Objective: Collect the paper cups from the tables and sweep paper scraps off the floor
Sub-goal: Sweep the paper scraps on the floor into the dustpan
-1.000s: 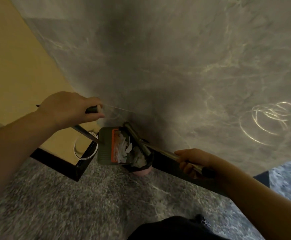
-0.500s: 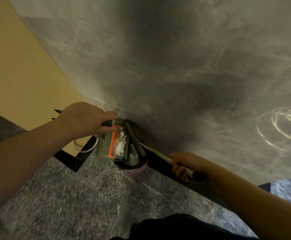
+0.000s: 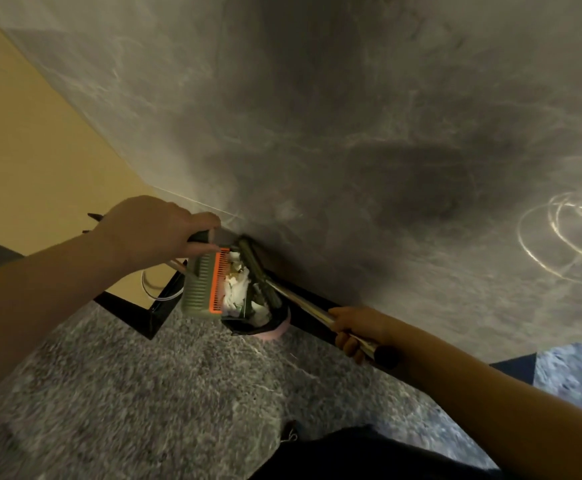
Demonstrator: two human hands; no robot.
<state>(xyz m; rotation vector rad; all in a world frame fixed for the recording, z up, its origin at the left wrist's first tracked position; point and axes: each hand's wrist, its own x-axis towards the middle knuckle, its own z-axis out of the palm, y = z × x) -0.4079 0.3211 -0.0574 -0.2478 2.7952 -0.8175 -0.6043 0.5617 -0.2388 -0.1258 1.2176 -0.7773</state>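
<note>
Standing on speckled grey floor by a marble wall, left hand clamps the dustpan, right hand the broom handle.

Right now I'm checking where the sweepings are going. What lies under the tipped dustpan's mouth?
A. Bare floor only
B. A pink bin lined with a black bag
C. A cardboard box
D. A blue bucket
B: the dustpan, gripped by the left hand, tilts its white paper scraps over the black-lined pink bin.
</note>
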